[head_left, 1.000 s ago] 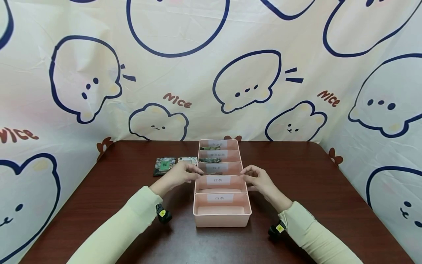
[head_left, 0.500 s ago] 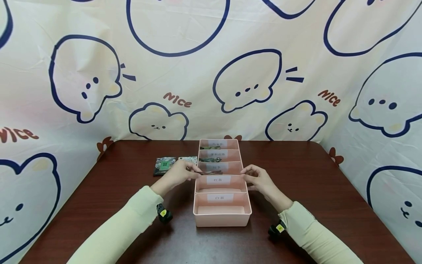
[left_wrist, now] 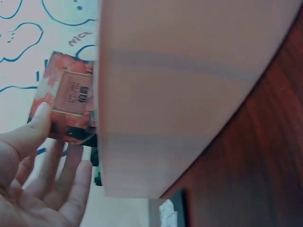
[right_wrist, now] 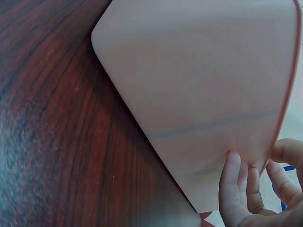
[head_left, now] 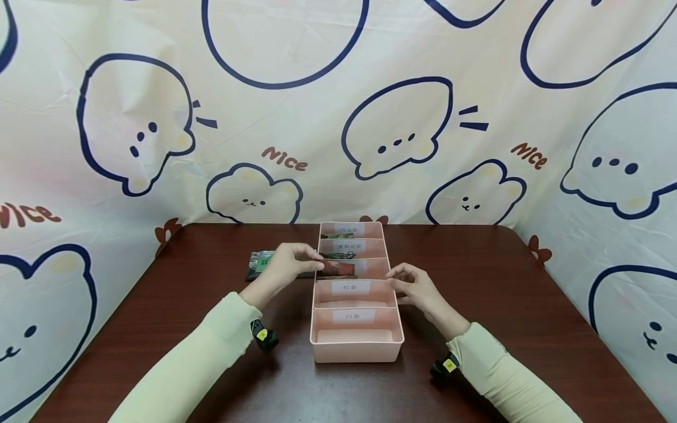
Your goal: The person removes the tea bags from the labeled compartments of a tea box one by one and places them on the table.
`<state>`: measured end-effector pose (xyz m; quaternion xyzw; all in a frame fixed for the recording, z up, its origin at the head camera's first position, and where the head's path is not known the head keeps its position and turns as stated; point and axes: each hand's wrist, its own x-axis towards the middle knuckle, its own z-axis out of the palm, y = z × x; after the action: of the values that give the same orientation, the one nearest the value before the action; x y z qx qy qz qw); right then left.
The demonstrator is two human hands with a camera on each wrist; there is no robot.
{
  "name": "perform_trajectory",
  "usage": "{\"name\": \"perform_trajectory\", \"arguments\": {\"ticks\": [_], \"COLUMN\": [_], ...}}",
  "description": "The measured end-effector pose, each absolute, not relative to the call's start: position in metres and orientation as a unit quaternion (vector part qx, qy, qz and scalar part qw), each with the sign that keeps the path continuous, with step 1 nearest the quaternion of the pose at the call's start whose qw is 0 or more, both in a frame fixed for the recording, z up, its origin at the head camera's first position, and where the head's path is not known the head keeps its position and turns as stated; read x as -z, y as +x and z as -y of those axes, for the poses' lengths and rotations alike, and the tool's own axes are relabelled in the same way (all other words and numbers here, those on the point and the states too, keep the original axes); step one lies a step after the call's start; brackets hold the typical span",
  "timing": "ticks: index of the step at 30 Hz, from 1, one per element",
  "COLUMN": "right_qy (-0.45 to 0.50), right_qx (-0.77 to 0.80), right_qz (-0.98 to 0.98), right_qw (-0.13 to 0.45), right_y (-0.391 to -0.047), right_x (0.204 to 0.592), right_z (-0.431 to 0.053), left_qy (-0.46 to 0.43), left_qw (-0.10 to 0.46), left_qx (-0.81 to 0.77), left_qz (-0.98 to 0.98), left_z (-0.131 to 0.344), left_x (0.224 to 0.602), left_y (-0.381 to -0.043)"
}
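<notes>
My left hand [head_left: 284, 265] pinches a red tea bag packet [head_left: 338, 268] by its left end, over the middle compartment of a long pink divided box [head_left: 357, 353]. In the left wrist view, the packet [left_wrist: 73, 94] has a floral print and a label reading Earl Grey black tea, and it stands up past the rim. My right hand [head_left: 418, 289] grips the box's right rim beside that compartment. Seen from the right wrist, the hand [right_wrist: 255, 189] has a finger against the outer wall and others at the rim.
Green tea packets [head_left: 338, 255] stand in a rear compartment, with another packet [head_left: 338, 236] in the farthest one. Left of the box, a dark green packet [head_left: 259, 262] lies on the brown table [head_left: 465, 252], partly behind my left hand. White labels [head_left: 351, 287] mark the compartments.
The red packet has risen from low in the middle compartment, and its face now shows above it. My left hand has moved slightly up and away. The right hand and box have stayed put.
</notes>
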<state>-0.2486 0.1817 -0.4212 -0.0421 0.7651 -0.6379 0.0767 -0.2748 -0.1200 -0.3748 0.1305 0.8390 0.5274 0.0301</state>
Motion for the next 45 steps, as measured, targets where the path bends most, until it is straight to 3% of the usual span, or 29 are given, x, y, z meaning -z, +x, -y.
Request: {"name": "perform_trajectory", "arguments": {"ticks": [8, 15, 29, 45], "right_qy": [-0.053, -0.047, -0.046, -0.036], "right_qx": [0.643, 0.643, 0.641, 0.640], "right_qz": [-0.760, -0.760, -0.762, -0.763], "right_qw": [0.079, 0.078, 0.083, 0.080], "right_y": [-0.247, -0.247, -0.247, -0.249], "right_x": [0.420, 0.419, 0.418, 0.420], "right_z": [-0.182, -0.181, -0.182, -0.181], "left_qy": [0.164, 0.176, 0.097, 0.035], "left_qw": [-0.056, -0.083, -0.027, -0.044], "left_qx": [-0.613, -0.628, -0.605, -0.587], "left_qz": [-0.771, -0.753, -0.790, -0.808], "left_z": [0.126, 0.138, 0.175, 0.245], "left_x": [0.356, 0.341, 0.340, 0.326], "left_y": [-0.280, -0.282, -0.293, -0.306]}}
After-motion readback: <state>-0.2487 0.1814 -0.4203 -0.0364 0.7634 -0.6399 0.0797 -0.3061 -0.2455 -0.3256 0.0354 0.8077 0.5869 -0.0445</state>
